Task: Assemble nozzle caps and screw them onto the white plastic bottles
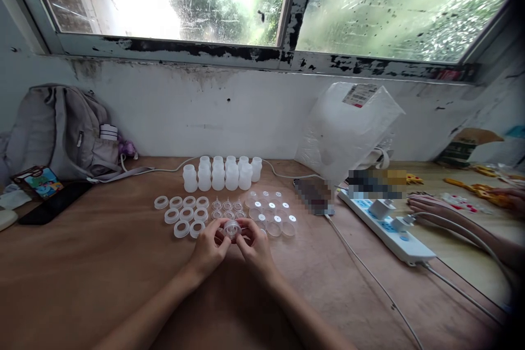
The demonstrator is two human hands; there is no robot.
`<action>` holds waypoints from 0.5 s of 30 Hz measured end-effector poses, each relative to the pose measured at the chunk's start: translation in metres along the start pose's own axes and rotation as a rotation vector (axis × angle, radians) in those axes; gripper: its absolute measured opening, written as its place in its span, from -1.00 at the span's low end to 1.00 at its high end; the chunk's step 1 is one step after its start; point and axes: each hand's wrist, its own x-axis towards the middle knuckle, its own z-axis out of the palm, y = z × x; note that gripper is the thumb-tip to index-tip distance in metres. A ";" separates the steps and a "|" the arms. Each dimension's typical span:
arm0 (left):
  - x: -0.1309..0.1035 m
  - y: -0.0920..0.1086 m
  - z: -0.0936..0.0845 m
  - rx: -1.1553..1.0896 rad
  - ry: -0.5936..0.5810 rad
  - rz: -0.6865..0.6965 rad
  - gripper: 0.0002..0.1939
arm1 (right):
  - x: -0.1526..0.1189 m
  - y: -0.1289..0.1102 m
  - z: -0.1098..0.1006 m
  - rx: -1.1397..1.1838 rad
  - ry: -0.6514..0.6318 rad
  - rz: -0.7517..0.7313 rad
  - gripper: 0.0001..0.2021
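Note:
My left hand (211, 245) and my right hand (255, 246) pinch a translucent bottle collar ring (232, 228) from both sides, just above the table. A clear piece seems to sit inside it, though its details are too small to tell. Left of the hands lie several loose collar rings (187, 214) in rows. Clear bottle nipples (227, 205) stand right behind my fingers, partly hidden by them. To the right are rows of clear domed caps (274, 225) with white round centres. Small frosted white bottles (218, 175) stand upright at the back.
A phone (314, 197) on a cable and a white power strip (389, 229) with chargers lie to the right. A plastic bag (348, 126) leans on the wall. A grey backpack (61, 126) stands left, by a black flat object (55, 203). Another person's arm (463, 227) rests at far right.

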 end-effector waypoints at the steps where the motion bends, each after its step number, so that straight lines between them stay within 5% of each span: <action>1: 0.000 0.000 0.000 0.005 0.000 -0.003 -0.74 | 0.000 0.000 0.000 -0.012 0.000 -0.004 -0.83; 15: 0.000 -0.006 0.001 0.111 0.005 0.064 -0.71 | 0.000 -0.002 0.000 -0.058 -0.011 -0.018 -0.82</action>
